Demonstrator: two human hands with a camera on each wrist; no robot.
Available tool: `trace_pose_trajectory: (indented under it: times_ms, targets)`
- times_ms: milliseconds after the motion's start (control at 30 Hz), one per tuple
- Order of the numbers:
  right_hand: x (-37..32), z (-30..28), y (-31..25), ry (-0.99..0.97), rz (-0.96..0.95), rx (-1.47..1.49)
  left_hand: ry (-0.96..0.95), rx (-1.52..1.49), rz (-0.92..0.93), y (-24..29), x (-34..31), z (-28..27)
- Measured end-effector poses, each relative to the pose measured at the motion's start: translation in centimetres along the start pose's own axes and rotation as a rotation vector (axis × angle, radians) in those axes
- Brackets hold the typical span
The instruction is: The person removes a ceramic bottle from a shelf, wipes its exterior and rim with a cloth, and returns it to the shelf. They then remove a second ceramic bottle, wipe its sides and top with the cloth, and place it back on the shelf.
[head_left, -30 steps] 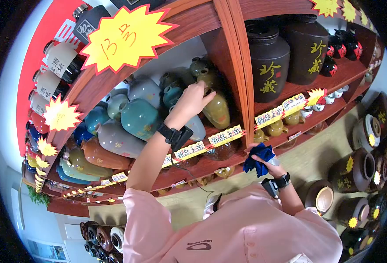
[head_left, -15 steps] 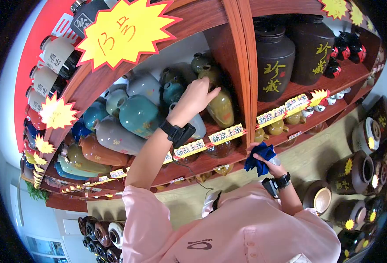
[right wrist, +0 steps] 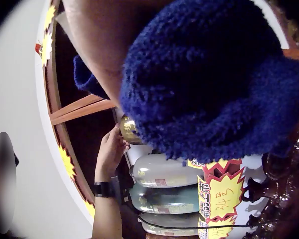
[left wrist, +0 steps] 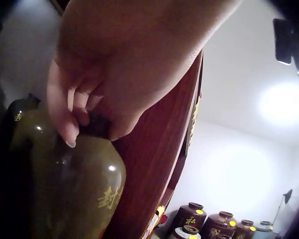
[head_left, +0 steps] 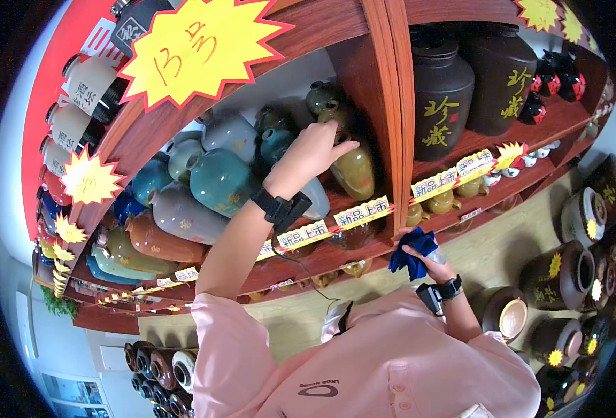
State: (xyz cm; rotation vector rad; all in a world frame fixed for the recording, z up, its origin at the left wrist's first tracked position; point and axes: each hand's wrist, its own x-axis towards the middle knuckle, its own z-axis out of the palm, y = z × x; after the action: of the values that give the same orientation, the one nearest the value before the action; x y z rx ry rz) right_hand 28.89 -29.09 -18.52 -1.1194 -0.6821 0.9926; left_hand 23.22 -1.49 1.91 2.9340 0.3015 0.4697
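Observation:
My left hand [head_left: 311, 157] is on the shelf at an olive-brown glazed jar [head_left: 355, 174]. In the left wrist view, its fingers and thumb curl round the dark neck of the jar [left wrist: 65, 184], which bears yellow characters. The palm hides part of the mouth. Low in front of my body, my right hand [head_left: 437, 263] grips a bunched dark blue cloth [head_left: 412, 252]. That fluffy cloth [right wrist: 204, 89] fills much of the right wrist view and covers most of the fingers.
Teal jars [head_left: 221, 182] and grey jars [head_left: 186, 214] crowd the shelf left of the olive one. A wooden upright [head_left: 391, 104] stands just right of it. Large dark jars [head_left: 442, 97] occupy the neighbouring bay. Price strips [head_left: 364, 211] line the shelf edge.
The left hand has shifted slightly right over the jar's mouth, its thumb now stretched farther across. The head view has turned a little. The right hand keeps holding the cloth.

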Motion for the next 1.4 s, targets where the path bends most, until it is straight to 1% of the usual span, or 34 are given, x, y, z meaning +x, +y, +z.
trace_pose_trajectory:
  times_ms: [167,267,367,400,500,600,667,733,833,867,933,1033,1133,1233,1333,1400]
  targets:
    - [0.0,0.3,0.5,0.039,-0.011,0.063,-0.015,0.036,-0.014,-0.2,0.1,-0.7]
    - [0.1,0.2,0.5,0.038,-0.001,0.040,-0.019,0.075,-0.061,-0.1,0.8,-3.4]
    - [0.2,-0.2,0.9,0.014,0.034,0.023,0.000,0.172,-0.031,-1.2,2.5,-5.4]
    - [0.3,-0.2,0.8,0.004,0.043,0.044,-0.073,0.176,-0.073,-1.0,3.1,-6.3]
    - [0.4,0.2,0.0,-0.027,0.067,0.138,-0.114,0.217,0.010,-3.6,5.3,-5.2]
    - [0.5,0.6,-0.2,-0.014,0.057,0.214,-0.312,0.282,-0.087,-4.0,7.4,-3.7]
    - [0.4,0.5,-0.2,0.004,0.048,0.228,-0.370,0.310,-0.088,-6.8,9.1,-1.0]
    - [0.2,0.5,-0.2,0.018,0.052,0.220,-0.395,0.369,-0.102,-5.8,9.4,-0.9]
    - [0.1,-0.2,0.2,-0.001,0.031,0.140,-0.412,0.354,-0.129,-6.3,10.2,-0.1]
    - [0.1,-0.2,0.1,0.006,0.040,0.156,-0.455,0.314,-0.181,-6.5,10.5,0.1]
    - [-0.3,-0.2,-0.4,0.021,0.058,0.187,-0.539,0.230,-0.285,-4.9,10.2,-1.0]
    - [-0.6,-0.2,-0.7,0.032,0.034,0.176,-0.530,0.157,-0.330,-4.6,10.1,-0.9]
    - [-0.8,-0.2,-0.9,0.066,0.054,0.186,-0.645,0.038,-0.506,-4.6,10.3,-1.0]
    - [-1.0,-0.1,-1.2,0.067,0.026,0.160,-0.674,-0.030,-0.533,-4.5,10.0,-1.1]
    - [-0.9,-0.3,-0.8,0.054,0.048,0.183,-0.696,-0.067,-0.505,-5.8,10.5,-0.3]
    - [-1.2,-0.3,-0.8,0.066,0.037,0.175,-0.569,-0.045,-0.521,-5.9,10.3,-0.1]
